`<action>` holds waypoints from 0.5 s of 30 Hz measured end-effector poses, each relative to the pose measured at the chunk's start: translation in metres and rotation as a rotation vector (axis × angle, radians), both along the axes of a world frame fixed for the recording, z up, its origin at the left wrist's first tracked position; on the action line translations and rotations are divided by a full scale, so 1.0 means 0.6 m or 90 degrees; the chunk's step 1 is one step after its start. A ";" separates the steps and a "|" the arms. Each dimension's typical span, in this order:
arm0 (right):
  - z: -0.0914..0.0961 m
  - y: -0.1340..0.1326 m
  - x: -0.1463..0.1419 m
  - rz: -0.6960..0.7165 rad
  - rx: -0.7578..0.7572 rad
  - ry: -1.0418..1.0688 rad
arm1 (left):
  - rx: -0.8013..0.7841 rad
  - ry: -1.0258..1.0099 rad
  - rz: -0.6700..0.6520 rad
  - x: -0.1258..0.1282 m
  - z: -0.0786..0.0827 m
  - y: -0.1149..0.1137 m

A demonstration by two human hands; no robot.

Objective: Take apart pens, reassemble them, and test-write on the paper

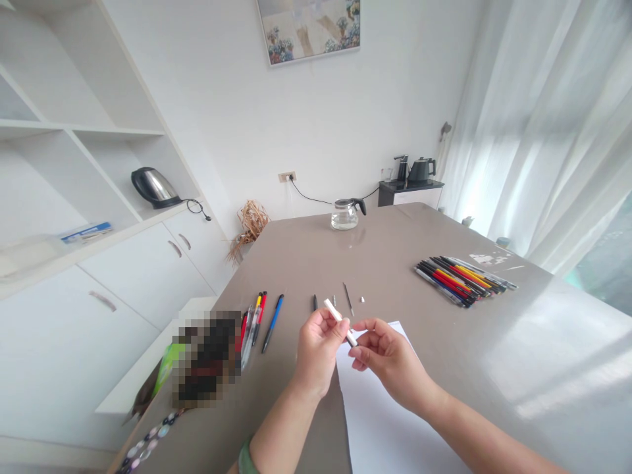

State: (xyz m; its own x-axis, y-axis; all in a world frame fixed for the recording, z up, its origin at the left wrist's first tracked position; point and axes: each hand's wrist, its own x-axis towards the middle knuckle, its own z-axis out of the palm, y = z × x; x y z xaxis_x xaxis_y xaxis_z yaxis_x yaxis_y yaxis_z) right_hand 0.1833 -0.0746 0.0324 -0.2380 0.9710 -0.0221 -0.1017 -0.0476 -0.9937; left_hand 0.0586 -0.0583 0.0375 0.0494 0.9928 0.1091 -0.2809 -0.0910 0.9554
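My left hand is closed around a white pen barrel, which slants down to the right. At its dark lower end, my right hand pinches with thumb and fingers. Just beyond the hands lie loose pen parts: a thin dark refill, a small spring-like piece, a small white cap-like piece and a dark slim piece. Under my right hand a sheet of white paper rests on the table. A blue pen lies to the left.
Several red, yellow and clear pens lie at left, beside a blurred dark object. A large row of pens is at right. A glass pot stands far back on the brown table. Beads lie at the near left edge.
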 end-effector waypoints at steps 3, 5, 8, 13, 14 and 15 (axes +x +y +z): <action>-0.003 -0.001 -0.001 0.009 -0.003 0.001 | -0.015 0.006 -0.012 0.003 -0.006 -0.001; -0.006 -0.001 -0.002 0.013 -0.006 -0.010 | -0.028 0.019 -0.017 0.004 -0.009 -0.003; -0.010 0.003 0.001 0.030 -0.005 -0.066 | -0.040 0.035 -0.013 0.001 -0.012 -0.002; -0.009 0.040 0.034 -0.011 0.054 -0.246 | -0.093 0.060 0.023 -0.010 -0.009 0.003; -0.007 0.054 0.043 -0.035 0.075 -0.290 | -0.098 0.068 0.024 -0.011 -0.009 0.004; -0.005 0.070 0.051 -0.064 0.093 -0.339 | -0.095 0.078 0.025 -0.013 -0.010 0.005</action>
